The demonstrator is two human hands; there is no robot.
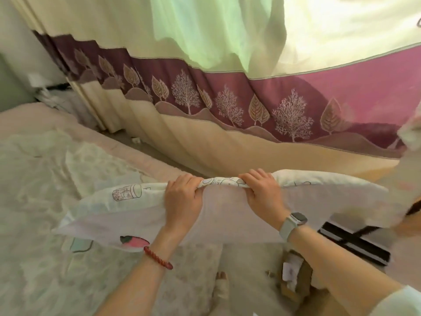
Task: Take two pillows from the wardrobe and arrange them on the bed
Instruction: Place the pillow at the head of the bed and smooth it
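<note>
pillow: soft white rectangular fabric pillow with printed jar and strawberry drawings (141,215), held flat in the air just above the bed, long side running left to right, far edge toward the curtain
left hand: left hand (182,199) closed round the bunched far edge of the pillow, fingers curled over the top fold, red bead bracelet (158,257) on wrist
right hand: right hand (264,192) gripping the same far edge just beside the left, fingers wrapped over the fold, pale grey-strapped smartwatch (293,221) on wrist
bed: pale green and pink floral quilted bed cover (38,174), under and left of pillow, wrinkled
second pillow: cannot tell; blurred white fabric at right edge (410,133), not identifiable
weight: judged light, carried by one edge
stiffness: none, limp and squashy; ends droop past the grip, cover cloth gathers under fingers
slip: low, woven cloth, bunches rather than slides
fragility: none, safe to drop or pat down
grip advice: both hands sit close together mid-edge; hands wider, nearer corners, likely better for laying flat and square
background: cream and purple curtain with tree and leaf border (227,103) behind; black and silver flat box (355,242) lower right
progress: judged mid-placement, pillow not yet resting on bed
</note>
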